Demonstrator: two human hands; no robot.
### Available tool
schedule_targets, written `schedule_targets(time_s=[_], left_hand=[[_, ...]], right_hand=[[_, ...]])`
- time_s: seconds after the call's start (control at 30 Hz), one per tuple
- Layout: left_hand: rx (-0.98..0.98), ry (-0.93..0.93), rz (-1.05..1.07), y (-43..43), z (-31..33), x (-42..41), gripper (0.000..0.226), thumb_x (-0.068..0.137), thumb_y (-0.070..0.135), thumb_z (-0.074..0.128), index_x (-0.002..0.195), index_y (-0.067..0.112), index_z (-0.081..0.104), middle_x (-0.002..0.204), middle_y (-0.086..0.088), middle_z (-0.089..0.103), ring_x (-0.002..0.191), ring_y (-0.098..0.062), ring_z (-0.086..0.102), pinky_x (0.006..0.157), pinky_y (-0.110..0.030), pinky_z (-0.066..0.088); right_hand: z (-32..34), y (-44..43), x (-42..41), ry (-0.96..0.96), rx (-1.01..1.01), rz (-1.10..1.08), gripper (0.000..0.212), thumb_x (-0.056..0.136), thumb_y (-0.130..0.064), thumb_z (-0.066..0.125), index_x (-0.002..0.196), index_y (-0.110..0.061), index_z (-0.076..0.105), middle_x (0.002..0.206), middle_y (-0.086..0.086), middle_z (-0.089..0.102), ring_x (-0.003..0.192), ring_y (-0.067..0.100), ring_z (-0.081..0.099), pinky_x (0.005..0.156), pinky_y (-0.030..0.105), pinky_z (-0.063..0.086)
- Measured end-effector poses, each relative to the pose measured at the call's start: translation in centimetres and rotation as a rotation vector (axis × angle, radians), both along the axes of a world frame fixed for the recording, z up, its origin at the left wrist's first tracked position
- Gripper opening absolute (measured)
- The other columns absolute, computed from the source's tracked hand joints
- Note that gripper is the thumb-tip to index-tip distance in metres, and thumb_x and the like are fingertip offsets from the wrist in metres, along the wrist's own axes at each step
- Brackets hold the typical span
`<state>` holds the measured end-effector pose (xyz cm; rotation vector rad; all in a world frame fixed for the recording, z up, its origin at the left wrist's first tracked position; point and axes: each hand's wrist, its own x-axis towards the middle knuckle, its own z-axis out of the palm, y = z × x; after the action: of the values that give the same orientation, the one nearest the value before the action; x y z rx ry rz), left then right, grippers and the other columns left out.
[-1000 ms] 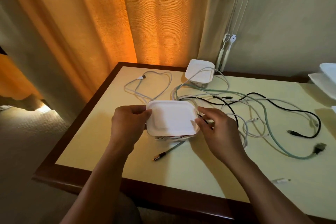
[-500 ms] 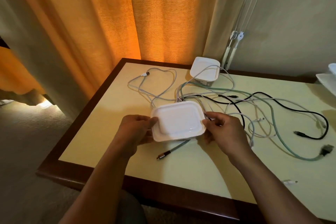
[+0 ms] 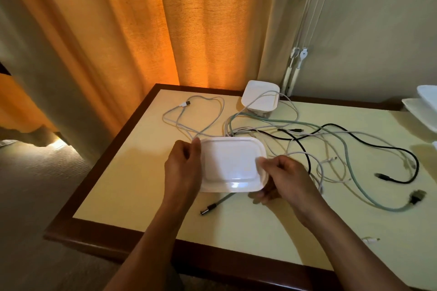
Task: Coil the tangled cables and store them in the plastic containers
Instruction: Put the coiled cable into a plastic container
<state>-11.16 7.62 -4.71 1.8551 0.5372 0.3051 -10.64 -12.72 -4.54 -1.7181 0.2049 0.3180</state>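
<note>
Over the last second the right hand (image 3: 283, 177) slides from the right edge of the container (image 3: 233, 163) to its near right corner. It now pinches there, thumb on top of the lid (image 3: 236, 149) and fingers curled underneath. The left hand (image 3: 183, 168) keeps its place on the left edge, thumb over the rim and fingers wrapped round the side. A second ago a strip of coiled cable showed under the lid along the near edge; now that edge looks flat and closed, so the lid seems to be pressed home. One cable tail (image 3: 209, 208) with a metal plug still pokes out from under the near side onto the table (image 3: 132, 186), so this box is probably not sealed cleanly yet. The container sits at the middle of the table, held between both hands. Behind and to the right, the loose cables (image 3: 343, 139), white, pale green and black, remain tangled and spread out. Some of them drape over a second container (image 3: 260, 99) at the far edge, so most of the coiling is still to do. No brand, label or writing can be read on the lids, plugs or anything else.
</note>
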Motion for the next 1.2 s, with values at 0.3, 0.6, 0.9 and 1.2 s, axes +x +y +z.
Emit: schedule_targets(time_s=[0.3, 0.6, 0.9, 1.2], left_hand=[[0.253, -0.298, -0.244, -2.6, 2.2, 0.4, 0.041, 0.106, 0.033, 0.052, 0.073, 0.011, 0.043, 0.060, -0.005, 0.042, 0.056, -0.010, 0.033, 0.051, -0.022, 0.030], [0.110, -0.277, -0.370, -4.6, 2.5, 3.4, 0.043, 0.105, 0.043, 0.049, 0.081, 0.007, 0.051, 0.071, -0.005, 0.051, 0.066, -0.009, 0.045, 0.061, -0.027, 0.036], [0.565, -0.075, -0.457, -6.5, -1.5, 14.4, 0.046, 0.103, 0.039, 0.056, 0.141, 0.013, 0.051, 0.143, -0.011, 0.051, 0.129, -0.032, 0.048, 0.106, -0.047, 0.042], [0.898, -0.037, -0.595, -4.9, -7.4, 13.2, 0.053, 0.102, 0.043, 0.052, 0.149, 0.019, 0.046, 0.152, -0.004, 0.045, 0.138, -0.025, 0.042, 0.117, -0.043, 0.034]], right_hand=[[1.1, -3.2, -0.6, -0.143, -0.009, -0.069, 0.041, 0.104, -0.038, 0.053, 0.085, -0.004, 0.064, 0.056, 0.020, 0.056, 0.043, 0.031, 0.049, 0.042, 0.034, 0.039], [3.3, -6.3, -0.5, -0.331, -0.218, -0.173, 0.039, 0.100, -0.036, 0.059, 0.073, -0.010, 0.050, 0.052, 0.009, 0.055, 0.039, 0.031, 0.054, 0.044, 0.039, 0.044], [1.9, -10.9, 2.9, -0.213, 0.127, -0.486, 0.022, 0.100, -0.018, 0.060, 0.084, -0.004, 0.055, 0.082, 0.017, 0.073, 0.065, 0.046, 0.072, 0.071, 0.059, 0.060], [1.8, -11.7, 7.0, -0.179, 0.412, -0.521, 0.032, 0.105, -0.017, 0.052, 0.093, 0.011, 0.061, 0.080, 0.030, 0.072, 0.080, 0.042, 0.075, 0.068, 0.040, 0.060]])
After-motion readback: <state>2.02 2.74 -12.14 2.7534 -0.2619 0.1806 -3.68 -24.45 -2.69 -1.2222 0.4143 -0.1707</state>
